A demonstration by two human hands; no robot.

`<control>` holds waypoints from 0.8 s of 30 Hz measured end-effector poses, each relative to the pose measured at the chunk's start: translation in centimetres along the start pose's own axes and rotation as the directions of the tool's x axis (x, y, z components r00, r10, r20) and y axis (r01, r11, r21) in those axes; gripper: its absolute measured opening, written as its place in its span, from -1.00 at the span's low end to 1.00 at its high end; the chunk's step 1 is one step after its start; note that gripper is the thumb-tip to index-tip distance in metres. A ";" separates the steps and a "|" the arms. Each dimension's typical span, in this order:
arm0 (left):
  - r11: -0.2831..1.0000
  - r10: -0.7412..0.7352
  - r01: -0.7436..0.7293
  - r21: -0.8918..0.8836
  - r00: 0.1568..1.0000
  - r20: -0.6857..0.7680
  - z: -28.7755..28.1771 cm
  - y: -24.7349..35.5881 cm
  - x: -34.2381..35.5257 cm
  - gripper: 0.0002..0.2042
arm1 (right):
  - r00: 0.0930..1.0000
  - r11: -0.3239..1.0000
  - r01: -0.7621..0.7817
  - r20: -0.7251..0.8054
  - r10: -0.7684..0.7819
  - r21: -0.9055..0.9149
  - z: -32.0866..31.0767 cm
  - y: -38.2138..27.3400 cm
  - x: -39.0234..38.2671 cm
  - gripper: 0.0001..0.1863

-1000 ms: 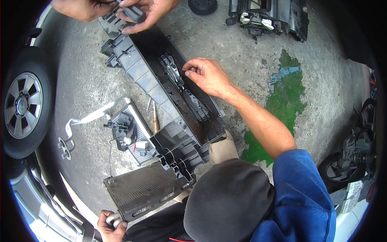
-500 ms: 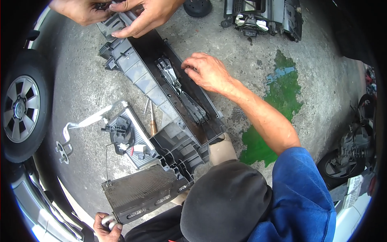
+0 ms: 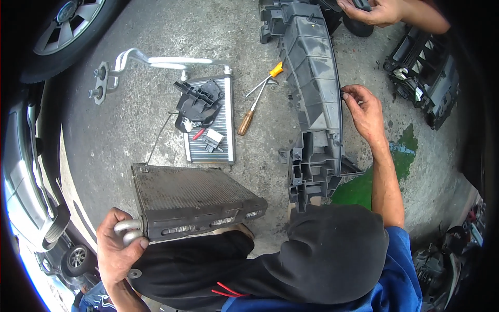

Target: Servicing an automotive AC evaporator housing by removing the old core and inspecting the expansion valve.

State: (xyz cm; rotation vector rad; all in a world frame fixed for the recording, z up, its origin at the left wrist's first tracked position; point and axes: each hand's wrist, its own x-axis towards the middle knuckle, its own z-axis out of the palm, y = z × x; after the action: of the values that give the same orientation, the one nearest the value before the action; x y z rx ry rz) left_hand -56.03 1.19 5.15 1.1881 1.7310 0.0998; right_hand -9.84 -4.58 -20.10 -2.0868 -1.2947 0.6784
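Observation:
My left hand (image 3: 117, 249) is closed around the bent metal pipes (image 3: 127, 226) of a dirty, finned evaporator core (image 3: 197, 190), tilted above the floor at lower left. On the right, the fingers and thumb of my right hand (image 3: 367, 117) pinch the right-hand edge of a long grey-black plastic housing (image 3: 314, 78). Its ribbed outer side shows; its hollow inside is hidden. Past the housing's far end, another person's hand (image 3: 378, 14) holds a small dark object (image 3: 362, 5), cut off by the frame, that I cannot name.
Left of the housing, a silver finned heat exchanger (image 3: 227, 135) lies with tubes (image 3: 161, 62) and black plastic parts (image 3: 200, 104). Two screwdrivers (image 3: 246, 124) lie between. Right are another plastic assembly (image 3: 429, 83) and green liquid (image 3: 353, 190). A wheel (image 3: 65, 31) stands far left.
My right hand has gone from hovering over the housing's open inside to gripping its edge. The housing now shows its outer side. The other person's hand is off its far end. The view has shifted.

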 end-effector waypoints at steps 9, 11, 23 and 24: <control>0.999 0.026 -0.023 -0.041 0.997 0.066 -0.5 -0.2 1.1 -0.63 | 0.993 0.994 -0.106 -0.050 0.105 -0.016 -1.5 1.0 -1.9 -0.79; 0.997 0.083 -0.083 -0.003 0.995 0.047 -0.9 -1.2 1.1 -0.56 | 0.999 0.997 -0.041 -0.021 0.040 -0.058 -0.9 0.6 -0.9 -0.79; 0.992 -0.020 0.017 0.125 0.999 0.025 -2.4 -0.9 1.7 -0.74 | 0.741 0.497 0.668 0.435 -0.511 -0.554 2.7 -2.1 4.1 -0.83; 0.991 -0.017 0.013 0.136 0.999 0.029 -2.3 -1.0 1.8 -0.74 | 0.749 0.506 0.660 0.428 -0.507 -0.556 3.7 -2.1 4.4 -0.83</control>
State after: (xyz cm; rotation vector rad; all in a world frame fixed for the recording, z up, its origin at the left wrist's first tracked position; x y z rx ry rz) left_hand -58.43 3.05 4.54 1.2681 1.7427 -0.0453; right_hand -11.88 0.99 -21.72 -1.8503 -2.5328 0.0810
